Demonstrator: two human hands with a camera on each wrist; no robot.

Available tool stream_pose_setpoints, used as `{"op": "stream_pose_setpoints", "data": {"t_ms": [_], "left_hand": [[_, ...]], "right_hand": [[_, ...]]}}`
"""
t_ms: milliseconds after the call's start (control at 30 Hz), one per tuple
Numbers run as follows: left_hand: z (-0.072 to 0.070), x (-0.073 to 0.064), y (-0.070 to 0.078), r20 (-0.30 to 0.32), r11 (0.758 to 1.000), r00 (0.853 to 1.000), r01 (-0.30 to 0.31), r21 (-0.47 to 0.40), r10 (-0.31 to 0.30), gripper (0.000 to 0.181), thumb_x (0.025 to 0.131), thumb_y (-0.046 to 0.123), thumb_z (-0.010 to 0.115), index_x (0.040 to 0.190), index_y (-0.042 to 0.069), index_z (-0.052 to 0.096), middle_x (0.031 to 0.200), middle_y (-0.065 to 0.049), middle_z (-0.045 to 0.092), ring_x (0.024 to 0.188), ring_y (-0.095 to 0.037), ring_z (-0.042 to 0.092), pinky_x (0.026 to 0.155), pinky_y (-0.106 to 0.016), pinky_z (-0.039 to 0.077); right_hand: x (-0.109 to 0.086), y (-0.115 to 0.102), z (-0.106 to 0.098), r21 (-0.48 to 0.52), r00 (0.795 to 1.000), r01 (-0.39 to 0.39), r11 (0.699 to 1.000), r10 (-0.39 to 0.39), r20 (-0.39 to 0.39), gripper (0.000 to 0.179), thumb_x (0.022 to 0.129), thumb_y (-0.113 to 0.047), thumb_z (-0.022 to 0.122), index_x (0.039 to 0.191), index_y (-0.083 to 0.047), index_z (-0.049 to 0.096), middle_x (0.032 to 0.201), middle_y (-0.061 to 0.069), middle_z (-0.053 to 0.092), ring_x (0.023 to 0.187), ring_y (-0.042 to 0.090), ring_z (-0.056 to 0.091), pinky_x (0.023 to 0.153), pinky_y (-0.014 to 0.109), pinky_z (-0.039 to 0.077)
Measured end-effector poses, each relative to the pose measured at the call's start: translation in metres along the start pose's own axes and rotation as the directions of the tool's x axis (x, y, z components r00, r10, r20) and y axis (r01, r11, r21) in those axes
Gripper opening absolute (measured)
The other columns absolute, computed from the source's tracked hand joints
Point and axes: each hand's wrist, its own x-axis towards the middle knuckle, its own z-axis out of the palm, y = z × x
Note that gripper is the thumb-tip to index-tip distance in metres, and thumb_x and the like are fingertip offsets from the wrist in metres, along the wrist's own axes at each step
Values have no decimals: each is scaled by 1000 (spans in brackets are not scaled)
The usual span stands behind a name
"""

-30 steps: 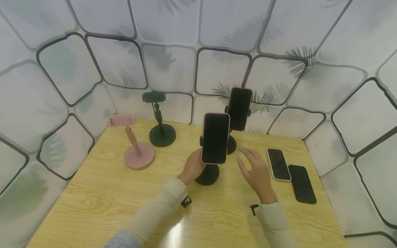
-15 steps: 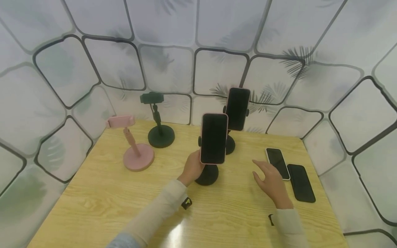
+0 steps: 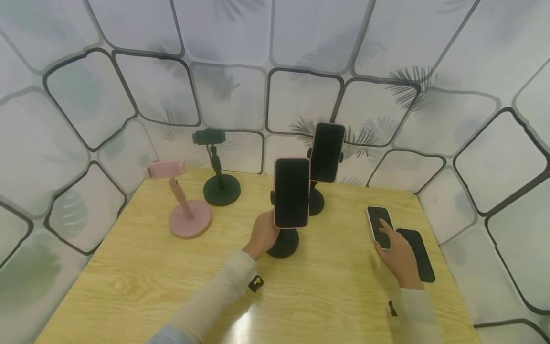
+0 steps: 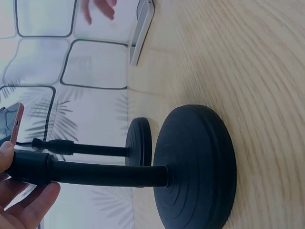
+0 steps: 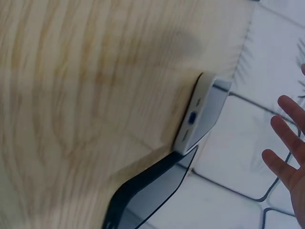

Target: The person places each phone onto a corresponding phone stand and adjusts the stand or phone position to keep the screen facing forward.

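My left hand grips the upper pole of a black phone stand, just behind a pink-edged smartphone clamped upright in it. In the left wrist view, thumb and fingers lie round the joint at the top of the pole. My right hand hovers above a white-edged smartphone lying on the table. Its fingers are spread and hold nothing; the right wrist view shows a gap between them and the phone. A black smartphone lies alongside, partly hidden by that hand.
Behind the held stand is a second black stand bearing another smartphone. To the left stand a pink phone stand and a dark green one. A patterned curtain surrounds the wooden table at the back and sides.
My right hand has moved right, away from the clamped phone, to above the white-edged smartphone. My left hand keeps its grip on the stand.
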Motion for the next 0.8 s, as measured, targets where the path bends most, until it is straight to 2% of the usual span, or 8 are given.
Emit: {"op": "stream_pose_setpoints", "data": {"t_ms": [267,467,600,800], "left_hand": [[-11,5,-12,-40,999,999,11,38,-9,14,93,9,52,90,1,63,82,-15,69,74,-25,66,62,-35,54],[-18,16,-25,-48,1000,999,20,7,-20,17,94,10,51,87,-1,62,83,-18,69,75,-28,66,65,-40,54],[-21,26,-35,-44,1000,999,25,3,-25,18,93,9,51,85,-2,62,83,-19,69,74,-28,65,65,-41,54],[-24,41,-46,-54,1000,999,7,-30,-8,18,94,10,52,87,-3,61,86,-20,69,76,-29,64,68,-43,53]], "right_hand": [[-10,36,1,-57,998,-63,996,63,-8,64,72,-5,75,129,5,48,102,29,63,88,46,59,71,58,49],[-17,52,2,-16,987,-153,988,154,46,56,76,-5,71,125,10,50,113,35,56,102,50,51,85,62,43],[-21,58,0,-15,981,-183,983,183,57,51,76,-5,70,121,11,52,115,37,52,105,52,47,88,64,40],[-28,65,-2,-30,951,-272,962,274,144,52,81,-9,63,125,12,46,125,44,40,112,57,39,92,69,34]]}}
